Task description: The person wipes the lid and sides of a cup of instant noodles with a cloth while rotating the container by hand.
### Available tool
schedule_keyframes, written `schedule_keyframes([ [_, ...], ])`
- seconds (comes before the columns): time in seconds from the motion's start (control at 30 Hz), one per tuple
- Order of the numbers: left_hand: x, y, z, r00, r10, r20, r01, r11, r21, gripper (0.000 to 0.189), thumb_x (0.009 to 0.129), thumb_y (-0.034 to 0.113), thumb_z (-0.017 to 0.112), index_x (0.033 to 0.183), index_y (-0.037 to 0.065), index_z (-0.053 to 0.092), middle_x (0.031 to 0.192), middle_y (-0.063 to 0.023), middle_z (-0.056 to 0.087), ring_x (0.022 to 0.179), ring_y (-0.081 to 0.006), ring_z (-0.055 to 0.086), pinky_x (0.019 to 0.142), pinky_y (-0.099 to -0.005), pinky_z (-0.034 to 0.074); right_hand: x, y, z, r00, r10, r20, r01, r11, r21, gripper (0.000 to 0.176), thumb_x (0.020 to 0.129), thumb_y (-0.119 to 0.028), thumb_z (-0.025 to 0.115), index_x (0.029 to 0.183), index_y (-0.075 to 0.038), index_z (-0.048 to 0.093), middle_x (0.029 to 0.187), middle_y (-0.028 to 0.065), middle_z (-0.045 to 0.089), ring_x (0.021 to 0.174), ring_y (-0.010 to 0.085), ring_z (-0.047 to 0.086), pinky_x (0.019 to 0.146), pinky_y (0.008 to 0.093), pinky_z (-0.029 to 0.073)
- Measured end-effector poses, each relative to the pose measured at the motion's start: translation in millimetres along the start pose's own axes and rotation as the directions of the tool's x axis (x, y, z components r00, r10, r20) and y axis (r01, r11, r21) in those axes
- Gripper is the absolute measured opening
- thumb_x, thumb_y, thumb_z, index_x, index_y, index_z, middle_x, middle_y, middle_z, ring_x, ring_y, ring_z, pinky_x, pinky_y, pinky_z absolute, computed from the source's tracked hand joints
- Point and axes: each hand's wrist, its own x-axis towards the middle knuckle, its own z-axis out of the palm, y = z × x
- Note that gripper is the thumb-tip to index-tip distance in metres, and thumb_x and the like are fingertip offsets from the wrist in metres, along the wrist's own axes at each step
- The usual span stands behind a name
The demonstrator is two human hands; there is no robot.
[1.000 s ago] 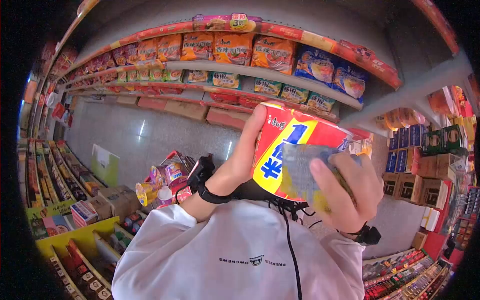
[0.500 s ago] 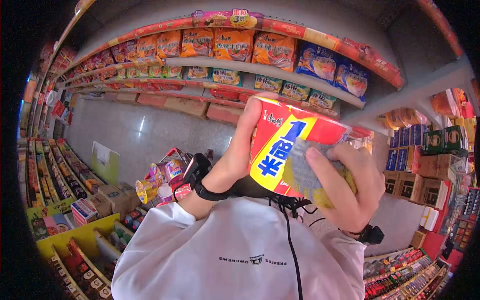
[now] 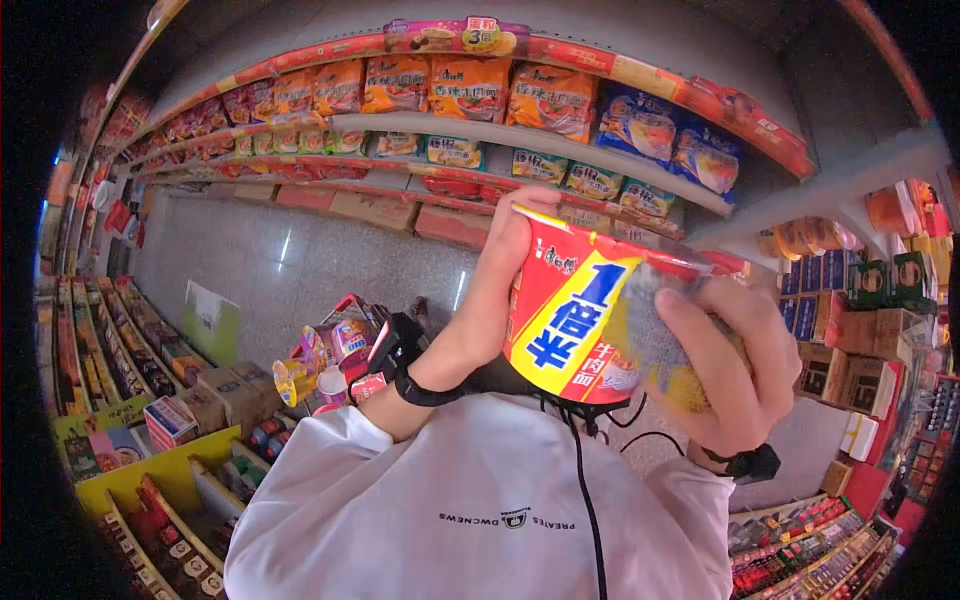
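A red and yellow instant noodle cup (image 3: 565, 315) with large blue characters is held tilted in front of the chest. My left hand (image 3: 500, 270) grips its left side, with most fingers hidden behind it. Against the cup's right side, my right hand (image 3: 735, 350) presses a grey and yellow cloth-like piece (image 3: 660, 320) with bent fingers. That piece covers part of the printed side and is slightly blurred.
Ahead, shelves (image 3: 420, 122) hold orange noodle packs (image 3: 467, 88) and blue packs (image 3: 637, 128). A red basket (image 3: 345, 308) with several cups is at lower left. Cartons (image 3: 205, 405) stand at left, more boxes (image 3: 870, 330) at right.
The cup has turned and shifted slightly right, showing more print. My right hand and the grey and yellow piece have moved right across its side.
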Motion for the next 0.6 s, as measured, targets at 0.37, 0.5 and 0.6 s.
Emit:
schedule_keyframes([
  [0.37,-3,0,3,0.988,0.135,-0.077,-0.132,0.990,0.043,0.063,0.103,0.057,0.040,0.142,0.008,0.036,0.133,-0.0122,0.051,0.123,-0.0211,0.055,0.106,-0.0365,0.044,10,-6,-3,0.991,-0.044,0.127,0.049,0.998,-0.034,0.059,0.043,-0.016,0.078,0.099,0.004,0.073,0.090,0.0175,0.065,0.070,0.0273,0.063,0.059,0.0341,0.051],
  [0.5,-3,1,6,0.975,0.182,-0.126,-0.172,0.981,0.092,0.070,0.102,0.063,0.033,0.142,0.006,0.039,0.137,-0.0148,0.052,0.128,-0.0268,0.054,0.110,-0.0426,0.043,9,-5,-9,0.990,0.011,0.138,-0.009,1.000,-0.015,0.060,0.041,-0.015,0.078,0.097,0.005,0.072,0.090,0.0180,0.065,0.069,0.0281,0.064,0.059,0.0343,0.052],
  [0.6,-2,-1,6,0.988,0.152,-0.042,-0.152,0.988,0.002,0.064,0.102,0.055,0.046,0.142,0.008,0.032,0.136,-0.0135,0.049,0.124,-0.0203,0.054,0.105,-0.0341,0.045,9,-2,-11,0.995,-0.014,0.097,0.018,0.999,-0.049,0.060,0.040,-0.015,0.079,0.097,0.006,0.072,0.089,0.0187,0.065,0.070,0.0290,0.064,0.060,0.0348,0.052],
])
